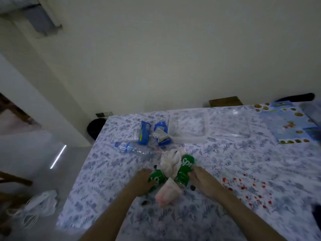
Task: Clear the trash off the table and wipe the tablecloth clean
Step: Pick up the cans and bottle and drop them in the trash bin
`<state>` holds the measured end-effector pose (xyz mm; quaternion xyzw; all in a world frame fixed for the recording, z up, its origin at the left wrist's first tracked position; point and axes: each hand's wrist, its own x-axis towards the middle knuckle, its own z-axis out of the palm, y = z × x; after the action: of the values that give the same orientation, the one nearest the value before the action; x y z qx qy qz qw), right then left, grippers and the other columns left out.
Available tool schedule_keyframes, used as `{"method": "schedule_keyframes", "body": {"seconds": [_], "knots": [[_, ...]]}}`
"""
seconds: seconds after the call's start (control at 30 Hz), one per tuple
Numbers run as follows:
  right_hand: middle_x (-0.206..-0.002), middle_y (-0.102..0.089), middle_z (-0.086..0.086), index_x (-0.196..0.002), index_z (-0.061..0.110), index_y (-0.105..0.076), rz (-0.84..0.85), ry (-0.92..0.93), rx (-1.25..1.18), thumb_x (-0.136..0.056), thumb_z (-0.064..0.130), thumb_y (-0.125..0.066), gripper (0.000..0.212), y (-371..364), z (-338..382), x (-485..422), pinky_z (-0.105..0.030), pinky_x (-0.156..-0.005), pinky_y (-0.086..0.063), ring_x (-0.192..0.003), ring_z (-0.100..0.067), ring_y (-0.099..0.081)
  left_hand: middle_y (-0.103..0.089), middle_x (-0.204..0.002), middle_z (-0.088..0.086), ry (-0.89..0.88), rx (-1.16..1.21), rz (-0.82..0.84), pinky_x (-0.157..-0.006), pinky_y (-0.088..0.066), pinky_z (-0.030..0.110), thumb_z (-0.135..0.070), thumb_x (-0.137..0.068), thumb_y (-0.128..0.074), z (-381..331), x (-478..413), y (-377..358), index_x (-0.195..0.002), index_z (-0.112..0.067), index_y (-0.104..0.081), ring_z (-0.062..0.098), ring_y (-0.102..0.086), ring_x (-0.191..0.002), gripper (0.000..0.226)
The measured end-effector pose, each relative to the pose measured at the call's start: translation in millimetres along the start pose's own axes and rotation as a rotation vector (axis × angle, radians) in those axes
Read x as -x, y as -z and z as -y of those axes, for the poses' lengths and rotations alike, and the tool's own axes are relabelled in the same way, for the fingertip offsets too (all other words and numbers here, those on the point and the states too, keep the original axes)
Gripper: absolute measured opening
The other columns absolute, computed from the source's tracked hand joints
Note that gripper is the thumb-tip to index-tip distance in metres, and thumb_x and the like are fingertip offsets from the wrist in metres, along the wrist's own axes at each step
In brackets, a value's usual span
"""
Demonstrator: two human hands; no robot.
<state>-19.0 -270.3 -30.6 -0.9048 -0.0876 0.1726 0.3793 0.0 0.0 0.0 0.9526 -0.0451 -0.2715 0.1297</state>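
On the blue-flowered tablecloth point(225, 162) two green soda cans lie among trash. My left hand point(143, 180) is wrapped around the left can point(157, 179). My right hand point(202, 178) grips the side of the right can point(185, 168). Between them sits crumpled white tissue point(169, 162), with a pinkish wad point(166, 193) just in front. Small dark bits point(145, 202) lie near my wrists. Red crumbs or stains point(251, 190) dot the cloth at the right. Farther back lie a clear water bottle point(133, 148) and two blue wrappers point(152, 133).
A clear plastic tray point(189, 127) and its lid point(231, 124) lie at the back. A printed blue sheet point(286, 122) sits far right. A white plastic bag point(40, 206) lies on the floor at the left, beside a wooden chair point(15, 180). A dark bin point(95, 126) stands by the table's far left corner.
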Motion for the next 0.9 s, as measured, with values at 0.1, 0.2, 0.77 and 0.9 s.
{"method": "schedule_keyframes", "body": {"seconds": [0.1,0.2,0.77,0.9], "knots": [[-0.103,-0.057,-0.009,-0.108,0.009,-0.053,-0.053,-0.021,-0.004,-0.099,0.037,-0.038,0.033,-13.5,10.5,-11.1,-0.037,-0.083,-0.047,-0.091,-0.02,-0.054,-0.058,-0.12,0.014,0.04,0.044,0.0,-0.092,-0.047,0.036,-0.05,-0.087,-0.042,25.7,11.8,-7.1,-0.116,-0.01,-0.054,0.02,-0.053,-0.099,0.051],[-0.101,-0.05,-0.006,-0.107,0.01,-0.049,-0.061,-0.038,0.053,-0.098,0.034,-0.042,0.027,-26.2,23.7,-21.1,-0.029,-0.071,-0.039,-0.089,-0.019,-0.051,-0.055,-0.117,0.013,0.102,0.08,-0.026,-0.092,-0.045,0.035,-0.04,-0.093,-0.046,39.4,20.2,-8.4,-0.119,-0.008,-0.053,0.025,-0.053,-0.106,0.042],[-0.149,-0.027,-0.014,-0.142,0.003,-0.027,-0.084,-0.275,0.059,-0.101,0.023,-0.038,0.048,-45.5,22.3,-43.2,-0.028,-0.107,-0.03,-0.132,-0.026,-0.036,-0.05,-0.129,0.011,-0.03,0.397,-0.071,-0.093,-0.039,0.027,-0.027,-0.095,-0.053,64.8,-41.5,-7.1,-0.131,-0.008,-0.047,0.024,-0.052,-0.116,0.041],[-0.143,-0.033,-0.015,-0.14,0.004,-0.031,-0.13,-0.366,0.002,-0.099,0.024,-0.041,0.046,-48.3,26.6,-48.4,-0.031,-0.101,-0.037,-0.125,-0.027,-0.042,-0.052,-0.127,0.01,-0.119,0.449,-0.088,-0.09,-0.038,0.022,-0.026,-0.093,-0.056,73.8,-61.5,-2.7,-0.127,-0.009,-0.051,0.017,-0.05,-0.11,0.038]]}}
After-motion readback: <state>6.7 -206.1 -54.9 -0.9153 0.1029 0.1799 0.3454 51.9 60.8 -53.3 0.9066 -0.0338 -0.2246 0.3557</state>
